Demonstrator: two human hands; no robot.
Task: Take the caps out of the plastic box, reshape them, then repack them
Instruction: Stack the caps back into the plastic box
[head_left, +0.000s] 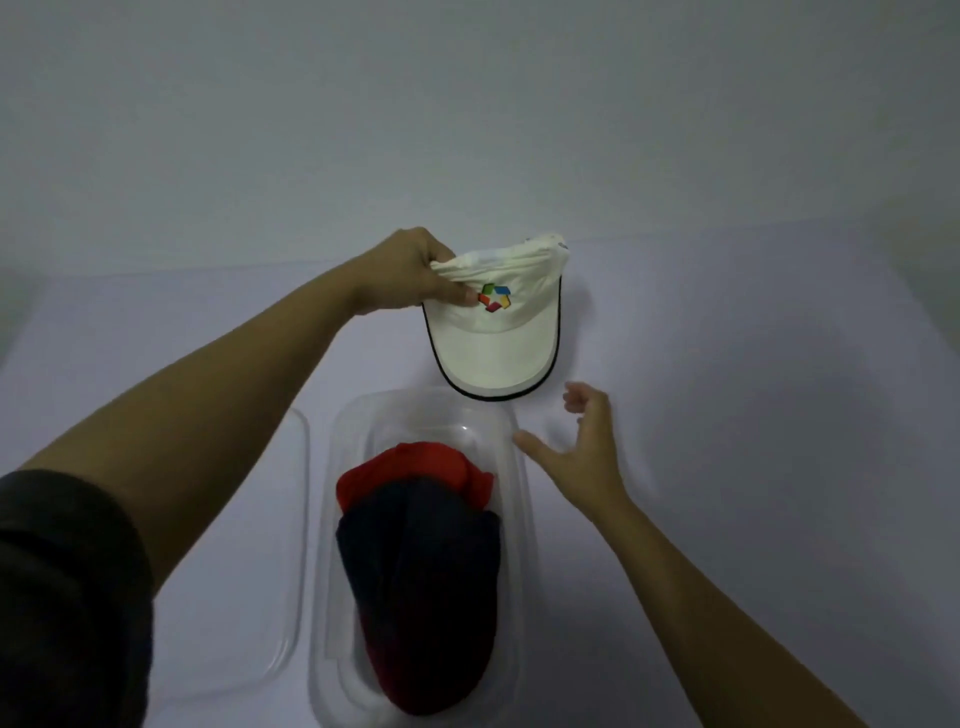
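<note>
plastic box (511, 519) holds red cap (415, 465), dark cap (421, 577).

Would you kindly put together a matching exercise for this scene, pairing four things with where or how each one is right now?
Things:
1. white fabric cap with black-edged brim
2. red fabric cap
3. clear plastic lid
4. right hand

States:
A. flat on the table, left of the clear plastic box
B. open, holding nothing, right of the box
C. gripped by the left hand, beyond the box
D. in the box, partly under a dark navy cap

Pairs: 1-C, 2-D, 3-A, 4-B
</note>
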